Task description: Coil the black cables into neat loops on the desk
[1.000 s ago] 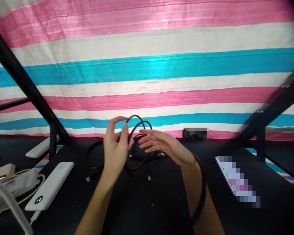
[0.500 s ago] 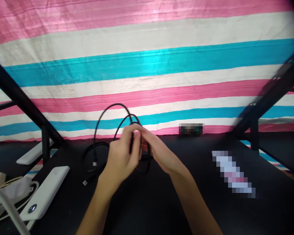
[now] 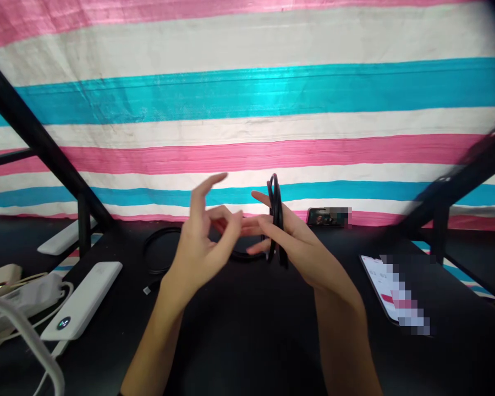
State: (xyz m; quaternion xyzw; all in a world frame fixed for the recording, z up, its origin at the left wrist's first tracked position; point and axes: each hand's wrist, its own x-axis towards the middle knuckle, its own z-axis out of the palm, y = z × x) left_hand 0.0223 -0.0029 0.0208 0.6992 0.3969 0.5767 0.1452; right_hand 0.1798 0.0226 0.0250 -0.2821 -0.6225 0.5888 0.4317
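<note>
A black cable (image 3: 276,212) is looped in a tight upright coil around the fingers of my right hand (image 3: 291,242), which is held above the black table (image 3: 247,330). My right fingers are closed on the coil. My left hand (image 3: 202,242) is just to the left of it, thumb and a finger pinched together near the cable's other end, index finger raised. What the pinch holds is too small to make out. More black cable (image 3: 159,253) lies in a loop on the table behind my left hand, its plug end (image 3: 147,290) near the table's left side.
A white power bank (image 3: 82,300) lies at the left with a lit indicator, beside white chargers and cords (image 3: 28,297). A second white bar (image 3: 61,237) lies farther back. A phone (image 3: 391,289) lies at the right, another phone (image 3: 328,216) at the back. Black frame struts (image 3: 37,137) rise on both sides before a striped tarp.
The wide loose loops held between both hands have been gathered into a narrow coil on my right hand. My left hand has moved off to the left and opened its index finger.
</note>
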